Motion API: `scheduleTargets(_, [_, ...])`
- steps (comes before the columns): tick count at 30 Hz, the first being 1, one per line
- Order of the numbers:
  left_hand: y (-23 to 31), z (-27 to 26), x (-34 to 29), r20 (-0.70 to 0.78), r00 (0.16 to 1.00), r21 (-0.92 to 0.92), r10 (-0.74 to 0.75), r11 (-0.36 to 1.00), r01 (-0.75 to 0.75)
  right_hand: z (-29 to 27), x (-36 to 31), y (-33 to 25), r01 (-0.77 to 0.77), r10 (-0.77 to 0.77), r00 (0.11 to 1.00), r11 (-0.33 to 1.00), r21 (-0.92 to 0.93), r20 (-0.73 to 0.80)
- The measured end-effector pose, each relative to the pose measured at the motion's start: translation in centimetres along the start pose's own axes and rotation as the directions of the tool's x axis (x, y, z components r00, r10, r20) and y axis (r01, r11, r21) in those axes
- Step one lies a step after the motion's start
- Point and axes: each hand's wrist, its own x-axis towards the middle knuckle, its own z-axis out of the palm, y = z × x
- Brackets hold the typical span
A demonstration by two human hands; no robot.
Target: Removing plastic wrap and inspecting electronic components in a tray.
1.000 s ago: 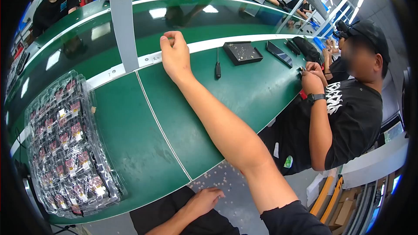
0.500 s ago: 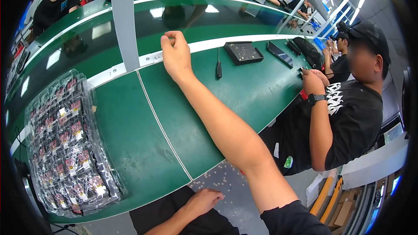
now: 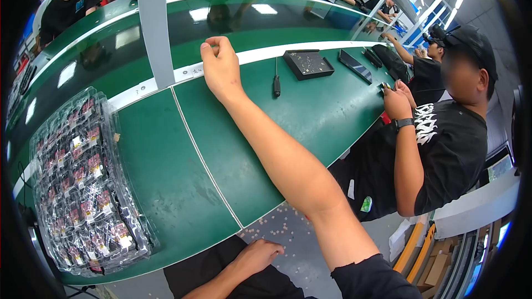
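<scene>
My right arm reaches far across the green table. My right hand [image 3: 221, 71] is beside the white strip along the belt's near edge, its fingers loosely curled and nothing visible in them. Low in the view my left hand [image 3: 264, 256] rests over my dark-clothed lap, fingers curled in, with nothing seen in it. A screwdriver [image 3: 276, 84] with a black handle lies right of my right hand. Beyond it sits a black tray [image 3: 308, 65] holding small bits. On the left, stacked clear plastic trays [image 3: 83, 188] hold several dark and reddish parts.
A grey post [image 3: 154, 27] rises left of my right hand. The green belt [image 3: 238, 21] runs behind the white strip. A dark flat panel [image 3: 355, 66] and a black bag [image 3: 392, 62] lie farther right. A co-worker [image 3: 451, 144] sits at right, handling a small item.
The view has shifted slightly, and both my hands keep about the same pose. Farther right, another person's arm now stretches out toward the table. The near co-worker's hands have moved a little.
</scene>
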Motion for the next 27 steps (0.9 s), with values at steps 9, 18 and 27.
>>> scheduleTargets(9, [0.19,-0.45,0.16,0.023,1.0,-0.01,0.003,1.0,-0.003,-0.06,0.03,0.22,0.003,-0.002,1.0,1.0,-0.016,0.011])
scheduleTargets(18, [0.42,-0.44,0.05,0.013,1.0,0.001,-0.01,1.0,0.01,0.12,0.09,0.18,0.052,-0.052,0.999,0.999,-0.017,-0.013])
scheduleTargets(27, [0.04,0.02,0.06,-0.023,1.0,-0.004,0.012,1.0,-0.012,0.0,-0.05,0.14,0.021,-0.021,1.0,1.0,-0.013,0.012])
